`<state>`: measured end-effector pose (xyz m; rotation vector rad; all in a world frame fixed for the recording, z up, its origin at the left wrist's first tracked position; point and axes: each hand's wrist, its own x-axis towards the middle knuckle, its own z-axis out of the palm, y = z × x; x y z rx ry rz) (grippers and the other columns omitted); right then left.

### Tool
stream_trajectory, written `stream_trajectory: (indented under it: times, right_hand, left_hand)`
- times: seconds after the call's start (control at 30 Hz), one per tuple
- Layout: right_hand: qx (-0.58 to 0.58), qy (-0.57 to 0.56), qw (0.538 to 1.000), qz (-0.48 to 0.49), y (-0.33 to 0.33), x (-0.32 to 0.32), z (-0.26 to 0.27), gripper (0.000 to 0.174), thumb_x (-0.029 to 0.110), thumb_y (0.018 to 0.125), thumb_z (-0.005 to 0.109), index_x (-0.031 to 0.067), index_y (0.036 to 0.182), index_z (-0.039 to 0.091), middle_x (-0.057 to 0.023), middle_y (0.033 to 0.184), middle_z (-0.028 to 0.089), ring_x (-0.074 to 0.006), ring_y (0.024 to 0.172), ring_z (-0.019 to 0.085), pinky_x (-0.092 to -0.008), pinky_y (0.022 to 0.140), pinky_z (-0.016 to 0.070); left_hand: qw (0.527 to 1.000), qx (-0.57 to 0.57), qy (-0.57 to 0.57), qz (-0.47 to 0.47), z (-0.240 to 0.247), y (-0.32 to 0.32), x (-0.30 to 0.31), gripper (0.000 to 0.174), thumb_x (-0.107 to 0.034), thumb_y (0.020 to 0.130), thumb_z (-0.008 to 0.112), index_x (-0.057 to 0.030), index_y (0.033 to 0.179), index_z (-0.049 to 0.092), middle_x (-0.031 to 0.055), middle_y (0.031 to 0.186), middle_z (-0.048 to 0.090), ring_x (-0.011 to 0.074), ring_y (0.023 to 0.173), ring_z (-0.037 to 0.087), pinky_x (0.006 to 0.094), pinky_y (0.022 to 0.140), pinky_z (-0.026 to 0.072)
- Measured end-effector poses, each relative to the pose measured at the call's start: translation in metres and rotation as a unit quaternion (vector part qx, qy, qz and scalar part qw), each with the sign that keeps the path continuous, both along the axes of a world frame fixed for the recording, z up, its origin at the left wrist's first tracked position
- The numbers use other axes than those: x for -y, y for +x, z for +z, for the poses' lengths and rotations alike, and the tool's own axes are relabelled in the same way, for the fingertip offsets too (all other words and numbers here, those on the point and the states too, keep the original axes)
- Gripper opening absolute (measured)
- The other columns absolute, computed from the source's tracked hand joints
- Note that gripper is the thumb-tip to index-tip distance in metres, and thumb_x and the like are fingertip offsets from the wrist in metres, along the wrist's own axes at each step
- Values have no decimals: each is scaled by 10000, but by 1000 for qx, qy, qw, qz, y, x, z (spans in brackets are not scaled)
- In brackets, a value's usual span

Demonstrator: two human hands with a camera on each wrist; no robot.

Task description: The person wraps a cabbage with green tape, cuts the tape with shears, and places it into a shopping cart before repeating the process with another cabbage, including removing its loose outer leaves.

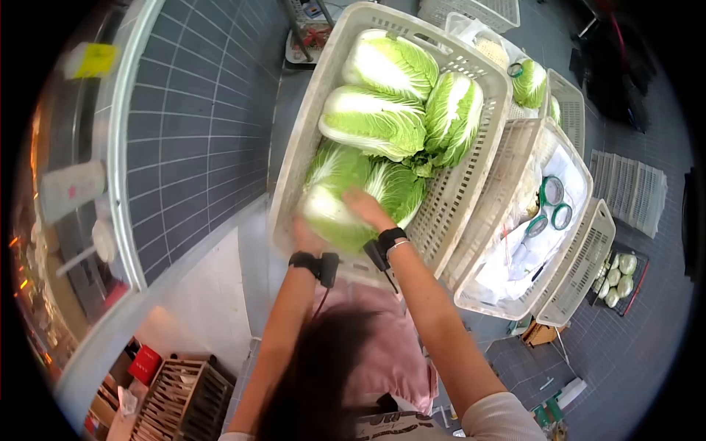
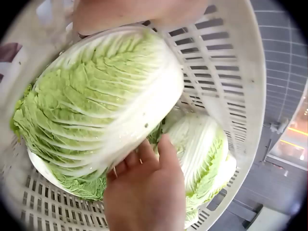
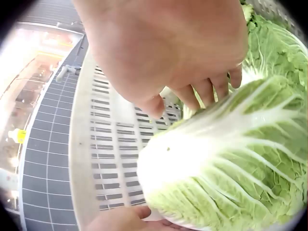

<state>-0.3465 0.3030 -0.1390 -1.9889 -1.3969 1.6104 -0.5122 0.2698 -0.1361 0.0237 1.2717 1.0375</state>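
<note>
Several napa cabbages fill a white slatted crate (image 1: 300, 140), pale ribs and green leaves packed side by side. Three lie toward its far end (image 1: 390, 66) (image 1: 371, 121) (image 1: 452, 110). The held cabbage (image 1: 334, 220) is in the crate's near left corner, raised between both hands above another head lying against the crate wall.

The left hand (image 1: 307, 237) cups the white stem end from below, its fingers (image 2: 144, 156) bent up against the cut base. The right hand (image 1: 364, 206) lies over the top, its fingers (image 3: 211, 89) curled down onto the ribs.

To the right stands a second crate (image 1: 507, 173) holding white bags and two green tape rolls (image 1: 551, 191) (image 1: 562, 215). Beyond it, a third crate (image 1: 562, 95) holds another cabbage (image 1: 529, 81).

Both thumbs are hidden, and the head view shows little of the grip behind the wrists. The cabbages under the held one are partly covered, so their exact count cannot be told.

The held cabbage's long axis runs roughly across the crate's near end, with the stem end toward the left wall and the leafy tip toward the crate's middle.
</note>
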Motion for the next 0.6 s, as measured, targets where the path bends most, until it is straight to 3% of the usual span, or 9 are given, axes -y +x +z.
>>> stream_trajectory:
  times: [0.03, 0.1, 0.17, 0.23, 0.3, 0.37, 0.4, 0.6]
  right_hand:
    - [1, -11, 1000, 3, 0, -2, -5, 597, 495, 887, 469, -1, 1199, 584, -239, 1229, 566, -376, 1141, 533, -394, 966, 411]
    - [-1, -38, 999, 11, -4, 0, -9, 639, 542, 891, 429, 7, 1203, 585, -239, 1208, 579, -377, 1124, 546, -392, 958, 414]
    - [14, -60, 998, -27, -6, -9, 15, 573, 514, 905, 430, 38, 1158, 625, -214, 1129, 624, -372, 1071, 575, -393, 930, 426]
    - [26, -55, 997, -58, -3, -4, 25, 521, 478, 921, 428, 51, 1124, 647, -198, 1106, 638, -364, 1052, 584, -389, 916, 432]
    - [-30, -3, 989, -144, 5, 17, 24, 457, 411, 942, 433, 46, 1102, 658, -192, 1095, 643, -361, 1037, 587, -386, 918, 432]
    - [-28, 66, 980, -184, 13, 29, 33, 406, 351, 956, 439, 39, 1091, 662, -188, 1091, 645, -357, 1031, 587, -382, 920, 431]
    - [-1, 101, 978, -182, 16, 33, 52, 385, 323, 960, 443, 35, 1091, 661, -185, 1092, 644, -354, 1032, 585, -379, 921, 431]
    - [121, 283, 943, -124, 48, 50, 200, 314, 242, 933, 492, 43, 1120, 646, -147, 1109, 642, -340, 1069, 563, -451, 1035, 314]
  left_hand:
    - [991, -69, 53, -103, -13, -10, 8, 499, -331, 970, 290, -21, 1321, 463, 147, 1317, 517, 320, 1199, 500, 439, 1021, 402]
    - [992, -64, 20, -105, -35, -18, 24, 547, -386, 971, 250, -23, 1321, 462, 151, 1325, 509, 328, 1202, 493, 452, 1025, 392]
    - [982, 72, -141, 104, -32, -10, 14, 579, -421, 967, 230, -25, 1322, 460, 156, 1325, 505, 332, 1203, 488, 461, 1031, 382]
    - [992, 70, -80, 66, -79, -22, 38, 574, -419, 969, 228, -30, 1320, 462, 145, 1320, 511, 316, 1204, 488, 447, 1031, 381]
    - [994, 64, -58, 62, -70, -19, 41, 573, -422, 969, 227, -34, 1318, 462, 133, 1317, 514, 301, 1204, 488, 433, 1030, 379]
    - [991, 59, -65, 105, 31, 29, -3, 576, -430, 966, 227, -38, 1318, 461, 120, 1318, 514, 287, 1204, 490, 419, 1030, 377]
    - [990, 74, -62, 99, 56, 41, -12, 576, -432, 966, 228, -40, 1319, 460, 115, 1317, 516, 277, 1204, 491, 414, 1027, 380]
    - [985, 142, -20, 100, 155, 79, -5, 561, -431, 970, 249, -43, 1320, 451, 106, 1304, 529, 271, 1209, 488, 425, 1032, 380]
